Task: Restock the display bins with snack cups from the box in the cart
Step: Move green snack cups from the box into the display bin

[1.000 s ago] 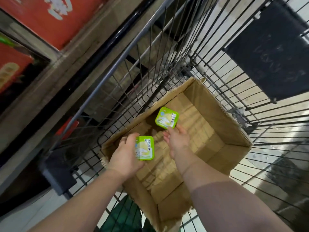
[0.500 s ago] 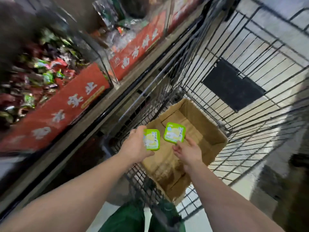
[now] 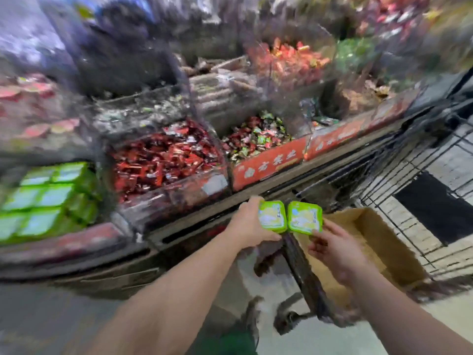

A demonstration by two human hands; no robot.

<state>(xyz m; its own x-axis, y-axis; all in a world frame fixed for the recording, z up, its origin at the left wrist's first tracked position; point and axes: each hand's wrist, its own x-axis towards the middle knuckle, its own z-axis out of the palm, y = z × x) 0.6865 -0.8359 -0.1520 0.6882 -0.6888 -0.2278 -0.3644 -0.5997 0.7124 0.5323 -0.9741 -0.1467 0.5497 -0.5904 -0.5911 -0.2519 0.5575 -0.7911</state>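
Above the box [image 3: 368,242] now, not down inside it — my left hand [image 3: 249,226] and right hand [image 3: 337,249] each pinch one cup [image 3: 272,219], [image 3: 304,221], swinging toward the green bin [image 3: 48,201] at far left; the box looks empty.

Two bare forearms extended forward; left hand [image 3: 249,224] and right hand [image 3: 337,249] side by side, each gripping one green snack cup [image 3: 272,216], just left of the box [image 3: 371,242]
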